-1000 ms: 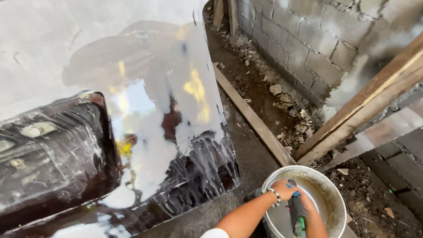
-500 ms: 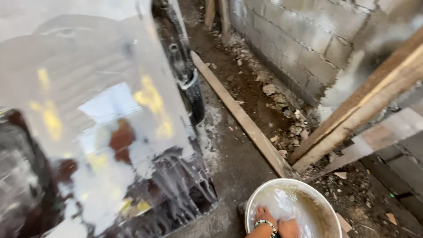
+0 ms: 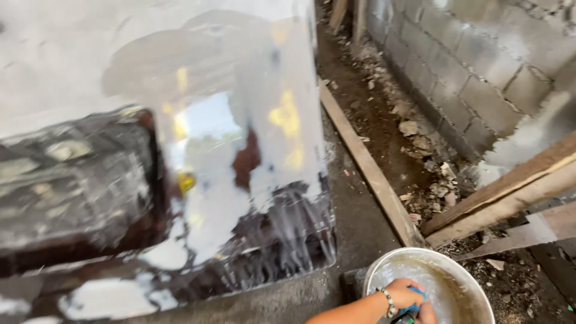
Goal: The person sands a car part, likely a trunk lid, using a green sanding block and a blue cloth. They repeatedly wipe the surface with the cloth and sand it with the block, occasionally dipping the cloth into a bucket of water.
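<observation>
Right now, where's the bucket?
Head view, bottom right: the pale round bucket sits on the ground beside the wet glossy dark panel, below the leaning wooden planks, with a hand dipped into it.

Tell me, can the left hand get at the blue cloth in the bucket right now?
Probably yes: the left hand is down inside the open bucket, curled over the blue cloth, and nothing covers or blocks it.
</observation>
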